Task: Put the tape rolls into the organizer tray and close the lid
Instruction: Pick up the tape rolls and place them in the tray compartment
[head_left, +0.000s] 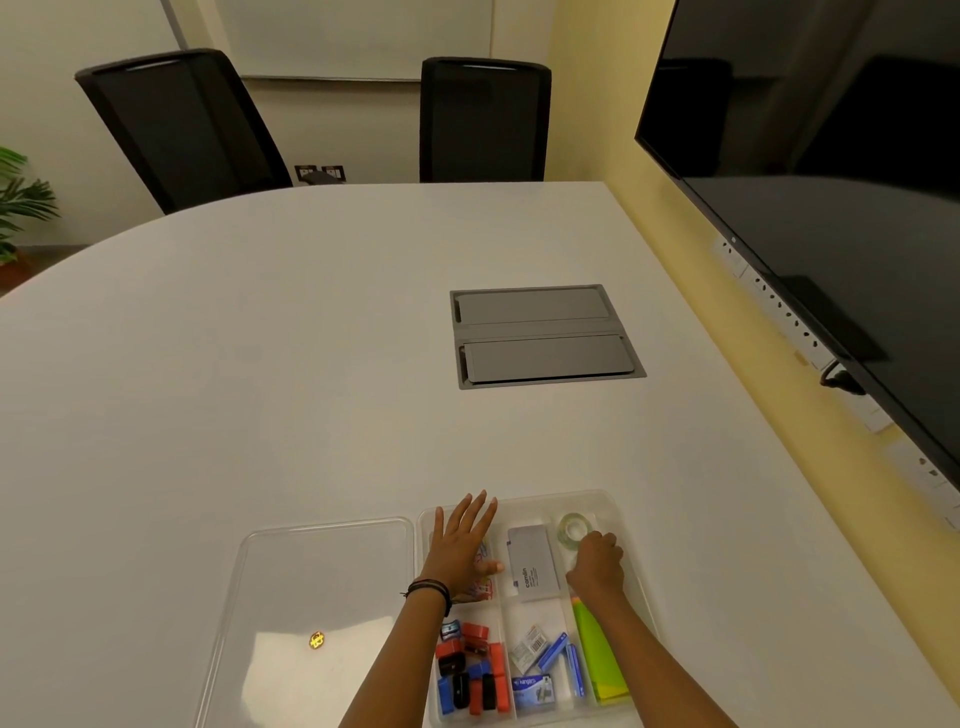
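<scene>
Both hands rest in the organizer tray (613, 500) beside a tape roll (574, 529).

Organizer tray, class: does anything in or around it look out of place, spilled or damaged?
Nothing stands out. The organizer tray sits square, its items sorted by compartment, a tape roll in the far right one. The clear lid lies flat beside it, still off.

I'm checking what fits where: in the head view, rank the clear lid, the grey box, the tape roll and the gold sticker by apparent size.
1. clear lid
2. grey box
3. tape roll, partly hidden by the right hand
4. gold sticker
</scene>
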